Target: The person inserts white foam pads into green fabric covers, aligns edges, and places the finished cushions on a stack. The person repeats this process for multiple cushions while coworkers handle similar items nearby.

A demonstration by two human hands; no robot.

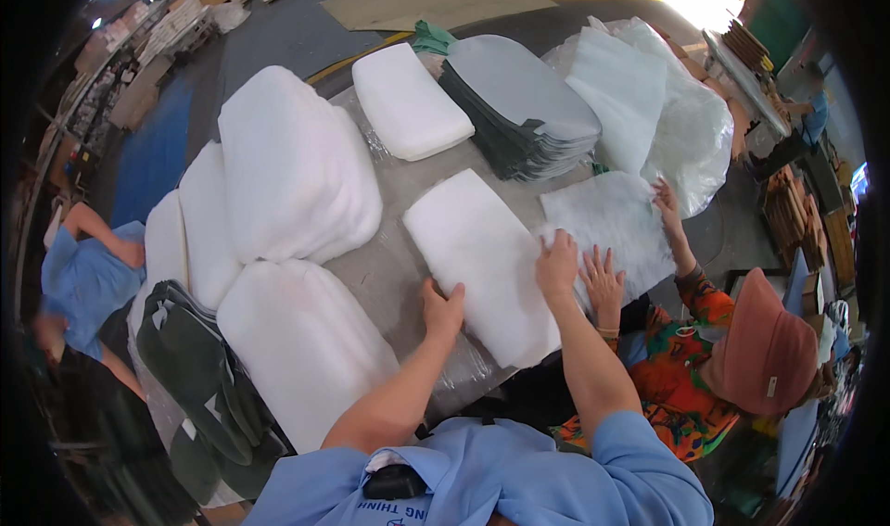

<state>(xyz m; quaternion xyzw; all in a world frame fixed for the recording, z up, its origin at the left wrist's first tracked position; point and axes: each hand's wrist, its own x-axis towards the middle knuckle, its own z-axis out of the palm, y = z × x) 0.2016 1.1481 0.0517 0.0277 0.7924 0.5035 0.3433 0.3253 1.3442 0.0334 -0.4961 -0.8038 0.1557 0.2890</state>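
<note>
A stack of white padding sheets lies at a slant on the table in front of me. My left hand is at its left edge, thumb up, the other fingers partly hidden against the side. At the right edge, my right hand is closed on the stack, its fingers bent over the side. Beside it, a co-worker's two hands rest on a thin, translucent white sheet; one is spread flat, the other is at the sheet's right edge.
Tall white padding piles crowd the left, with dark green cut pieces nearer me. A smaller white pile and grey-green pieces stand behind. A plastic bag is at far right. A co-worker in a pink hat is close on my right.
</note>
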